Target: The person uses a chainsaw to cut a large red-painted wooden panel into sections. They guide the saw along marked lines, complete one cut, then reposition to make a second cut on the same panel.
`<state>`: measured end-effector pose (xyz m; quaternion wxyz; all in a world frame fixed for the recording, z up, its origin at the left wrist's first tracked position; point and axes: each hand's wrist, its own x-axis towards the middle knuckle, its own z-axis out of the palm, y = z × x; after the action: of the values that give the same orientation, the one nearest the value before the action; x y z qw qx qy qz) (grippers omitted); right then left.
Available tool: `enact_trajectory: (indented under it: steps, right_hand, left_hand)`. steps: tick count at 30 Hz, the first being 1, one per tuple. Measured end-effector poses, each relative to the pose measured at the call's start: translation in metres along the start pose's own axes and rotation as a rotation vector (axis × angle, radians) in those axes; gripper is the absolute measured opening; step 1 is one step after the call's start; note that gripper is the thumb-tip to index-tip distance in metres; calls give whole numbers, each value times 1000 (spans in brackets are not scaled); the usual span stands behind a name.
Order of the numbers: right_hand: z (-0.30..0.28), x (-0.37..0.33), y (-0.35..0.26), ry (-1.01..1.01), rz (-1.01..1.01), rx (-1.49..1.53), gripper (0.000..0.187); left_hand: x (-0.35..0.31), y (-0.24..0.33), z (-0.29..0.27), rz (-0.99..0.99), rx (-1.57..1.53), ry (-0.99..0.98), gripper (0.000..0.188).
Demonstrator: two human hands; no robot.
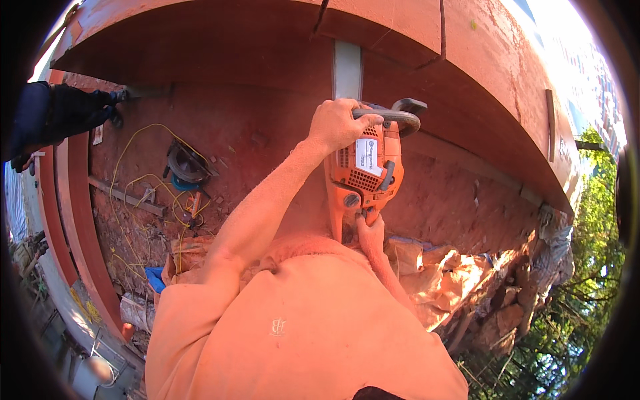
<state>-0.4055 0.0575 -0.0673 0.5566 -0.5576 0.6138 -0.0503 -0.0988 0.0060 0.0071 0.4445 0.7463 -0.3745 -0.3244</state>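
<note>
Red dust coats the ground beneath one huge, curved reddish slab, which arches over the work and runs past the upper edge of my view. Down at the lower left stands one pale, bucket-like container; what is inside I can't make out. Crumpled tan sheeting heaps up at right.

One orange chainsaw with dark handles sits ahead of the worker's chest, its single flat grey guide bar pointing at the slab, the tip lost from sight. Of two hands, the left hand has its fingers closed around the front handle; the right hand grips the rear handle, its fingers curled and partly hidden, so I can't see the trigger.

Two dark slits show in the slab's edge. At left lie one dark-and-teal power tool, looping yellow cord and two long reddish beams. One dark-clothed person stands beyond, cut off by the rim.
</note>
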Motion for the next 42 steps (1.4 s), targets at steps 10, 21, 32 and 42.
enact_trajectory:
  steps: [10,21,32,42]
  right_hand:
    - [-3,-18,14,21,-186,-8,34]
    - [-8,25,-19,-1,-152,-58,40]
    - [-16,74,-60,7,-162,-55,42]
    - [-15,103,-50,4,-155,-52,46]
  left_hand:
    - [-25,-3,4,22,-21,32,48]
    - [25,-1,-3,21,-63,40,47]
    - [96,1,2,35,49,14,50]
    - [115,-6,0,8,97,1,55]
